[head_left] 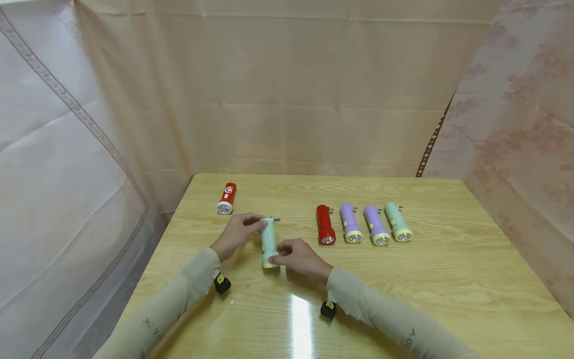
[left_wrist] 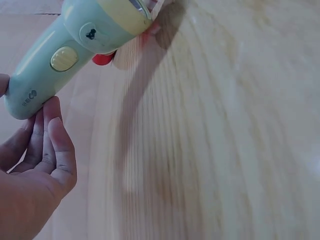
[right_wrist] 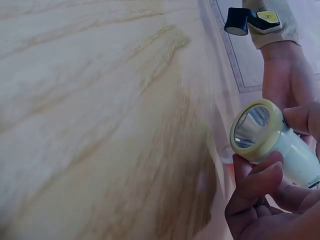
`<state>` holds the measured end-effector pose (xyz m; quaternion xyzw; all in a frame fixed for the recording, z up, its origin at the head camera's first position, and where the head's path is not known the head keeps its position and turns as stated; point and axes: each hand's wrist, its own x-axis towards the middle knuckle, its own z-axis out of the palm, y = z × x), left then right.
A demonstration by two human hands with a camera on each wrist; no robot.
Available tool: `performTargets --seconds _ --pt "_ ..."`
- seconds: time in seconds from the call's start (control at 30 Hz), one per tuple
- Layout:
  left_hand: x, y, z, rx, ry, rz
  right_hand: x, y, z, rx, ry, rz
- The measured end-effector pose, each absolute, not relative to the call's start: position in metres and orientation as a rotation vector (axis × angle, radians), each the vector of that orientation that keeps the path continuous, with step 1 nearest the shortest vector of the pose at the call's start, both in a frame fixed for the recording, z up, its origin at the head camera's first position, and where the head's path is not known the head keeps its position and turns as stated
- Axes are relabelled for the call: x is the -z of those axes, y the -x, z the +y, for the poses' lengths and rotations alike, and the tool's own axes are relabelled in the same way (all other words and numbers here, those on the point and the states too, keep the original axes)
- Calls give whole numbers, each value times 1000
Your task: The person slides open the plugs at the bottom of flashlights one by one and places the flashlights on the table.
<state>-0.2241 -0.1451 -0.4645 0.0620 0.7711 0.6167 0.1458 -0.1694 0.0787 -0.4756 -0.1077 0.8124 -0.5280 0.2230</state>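
Note:
Both hands hold one pale green flashlight [head_left: 269, 242] with a cream head ring. My left hand [head_left: 238, 233] pinches its tail end, where metal plug prongs [head_left: 276, 220] stick out sideways. At the head end, my right hand [head_left: 302, 257] grips it between thumb and fingers. The left wrist view shows a cream slide switch [left_wrist: 64, 59] and a dark mark on the body, with the left fingers [left_wrist: 60, 145] under the tail. In the right wrist view the reflector [right_wrist: 252, 126] faces the camera, and the right fingers [right_wrist: 257, 185] lie against the ring.
On the wooden table [head_left: 430, 299], to the right, a red flashlight [head_left: 325, 224], two purple flashlights [head_left: 350, 222] and another green flashlight [head_left: 397, 219] lie in a row. A red flashlight with a white head [head_left: 226, 198] lies at the back left. Cloth curtains [head_left: 305, 99] hang around the table.

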Motion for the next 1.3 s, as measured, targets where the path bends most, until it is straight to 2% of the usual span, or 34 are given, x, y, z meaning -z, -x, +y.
performTargets --seconds 0.33,0.67,1.3 --pt "466 241 -124 -1781 -205 2232 473 176 89 1472 205 2305" --pt "467 257 -108 -1801 -126 2210 468 175 96 1421 169 2444" --pt "470 272 -85 -1829 -75 2166 463 180 108 1345 117 2681"
